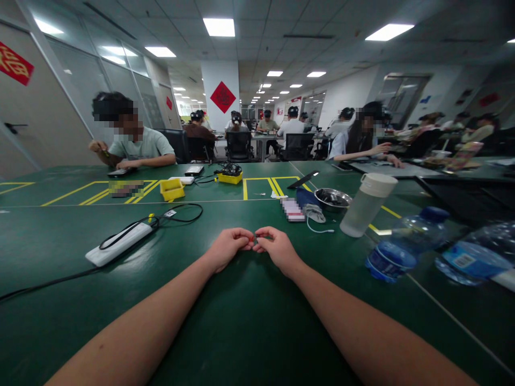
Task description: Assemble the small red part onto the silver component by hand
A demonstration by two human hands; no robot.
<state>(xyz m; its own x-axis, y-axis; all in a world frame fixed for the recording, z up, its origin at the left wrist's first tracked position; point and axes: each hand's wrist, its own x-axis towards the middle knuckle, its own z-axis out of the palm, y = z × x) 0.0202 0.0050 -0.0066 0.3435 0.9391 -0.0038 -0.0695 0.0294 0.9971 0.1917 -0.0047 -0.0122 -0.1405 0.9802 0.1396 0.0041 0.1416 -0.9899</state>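
Observation:
My left hand point(230, 247) and my right hand point(277, 249) meet fingertip to fingertip above the green table point(241, 327). Both are closed in a pinch. Between the fingertips sits something tiny and dark point(256, 239), with a hint of red by the left fingers. Its kind is too small to make out, and the fingers cover most of it. Nearest to my right hand lie a pale cable point(319, 228) and a blurred pinkish item point(293, 209). Farther off on the left rests a white power strip point(120, 244) with a black cord.
Yellow trays point(172, 190) stand beyond my hands, one holding black cables point(230, 170). To the right are a metal bowl point(333, 198), a frosted bottle point(368, 206) and blue-labelled plastic bottles point(396, 252). Across the table sit a person at left point(137, 145) and another at right point(362, 139).

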